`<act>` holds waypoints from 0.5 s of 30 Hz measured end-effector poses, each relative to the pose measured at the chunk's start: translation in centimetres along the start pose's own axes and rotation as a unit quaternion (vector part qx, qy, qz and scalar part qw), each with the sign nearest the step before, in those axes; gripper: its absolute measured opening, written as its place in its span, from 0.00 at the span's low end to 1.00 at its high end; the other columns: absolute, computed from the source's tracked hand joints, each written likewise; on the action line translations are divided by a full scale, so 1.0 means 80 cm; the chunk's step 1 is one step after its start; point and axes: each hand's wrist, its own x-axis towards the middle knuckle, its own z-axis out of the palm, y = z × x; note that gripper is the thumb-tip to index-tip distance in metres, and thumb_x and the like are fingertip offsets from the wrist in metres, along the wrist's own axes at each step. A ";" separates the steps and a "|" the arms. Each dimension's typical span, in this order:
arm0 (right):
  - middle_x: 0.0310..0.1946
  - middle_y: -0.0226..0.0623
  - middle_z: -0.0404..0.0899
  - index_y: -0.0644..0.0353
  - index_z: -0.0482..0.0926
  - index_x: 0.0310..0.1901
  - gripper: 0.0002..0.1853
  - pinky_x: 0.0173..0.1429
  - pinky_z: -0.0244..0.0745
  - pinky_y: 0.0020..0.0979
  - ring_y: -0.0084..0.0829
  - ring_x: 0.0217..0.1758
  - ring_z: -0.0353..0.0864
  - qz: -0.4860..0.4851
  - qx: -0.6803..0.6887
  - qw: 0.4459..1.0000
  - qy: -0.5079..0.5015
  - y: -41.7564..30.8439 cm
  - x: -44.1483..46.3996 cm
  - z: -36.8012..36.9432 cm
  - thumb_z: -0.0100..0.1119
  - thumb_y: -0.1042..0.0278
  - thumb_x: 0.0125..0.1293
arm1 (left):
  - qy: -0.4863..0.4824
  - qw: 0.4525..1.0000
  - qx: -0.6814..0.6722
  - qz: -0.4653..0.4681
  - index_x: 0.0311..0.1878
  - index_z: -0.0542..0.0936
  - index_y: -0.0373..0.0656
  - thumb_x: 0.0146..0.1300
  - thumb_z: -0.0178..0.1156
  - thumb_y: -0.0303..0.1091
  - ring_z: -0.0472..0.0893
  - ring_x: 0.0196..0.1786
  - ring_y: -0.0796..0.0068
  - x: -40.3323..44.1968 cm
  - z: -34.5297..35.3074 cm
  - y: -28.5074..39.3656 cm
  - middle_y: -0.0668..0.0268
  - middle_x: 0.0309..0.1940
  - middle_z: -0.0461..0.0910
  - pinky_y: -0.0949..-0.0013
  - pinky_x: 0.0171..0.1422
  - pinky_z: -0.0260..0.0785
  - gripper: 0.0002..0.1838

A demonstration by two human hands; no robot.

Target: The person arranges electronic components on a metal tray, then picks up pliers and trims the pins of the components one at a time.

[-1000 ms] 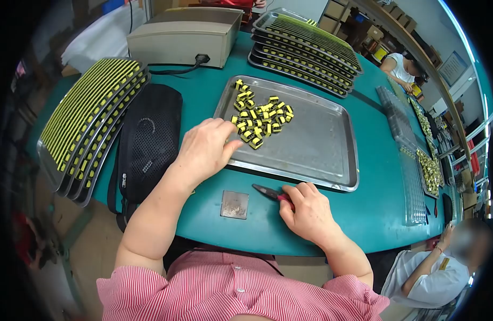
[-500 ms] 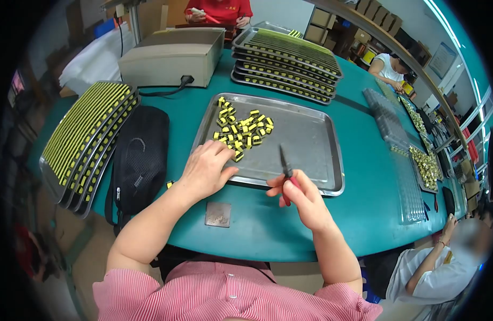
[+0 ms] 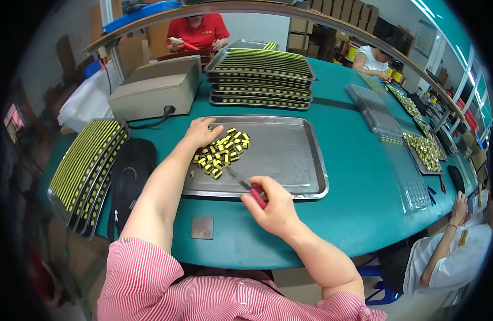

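Note:
A shallow metal tray (image 3: 281, 155) holds a loose heap of small black parts with yellow bands (image 3: 220, 154), gathered on its left side. My left hand (image 3: 202, 132) rests at the tray's far left corner, beside the heap, fingers reaching over the rim and thumb held apart; it appears to hold nothing. Closed around red-handled pliers (image 3: 257, 197), my right hand (image 3: 276, 208) is over the tray's near edge. The dark pliers' jaws point up and left, close to the heap's near end; whether they touch a part I cannot tell.
Stacked trays of yellow-banded parts stand behind (image 3: 260, 80) and at left (image 3: 88, 176). A black pouch (image 3: 133, 176), a beige box (image 3: 155, 88) and a small square plate (image 3: 202, 228) lie nearby. Clear plastic trays (image 3: 410, 182) are at right. Other people sit around the table.
My left hand has moved from the tray's near left edge to its far left corner. The pliers have swung left toward the heap, which sits more tightly together. The camera view has shifted.

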 end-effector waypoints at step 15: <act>0.34 0.44 0.77 0.64 0.74 0.44 0.18 0.44 0.73 0.38 0.43 0.39 0.78 -0.068 0.046 0.996 0.025 -0.011 -0.006 0.001 0.66 0.68 0.52 | -0.232 0.931 -0.264 0.093 0.54 0.77 0.40 0.68 0.50 0.45 0.76 0.54 0.72 -0.020 0.000 0.082 0.63 0.50 0.79 0.69 0.60 0.65 0.21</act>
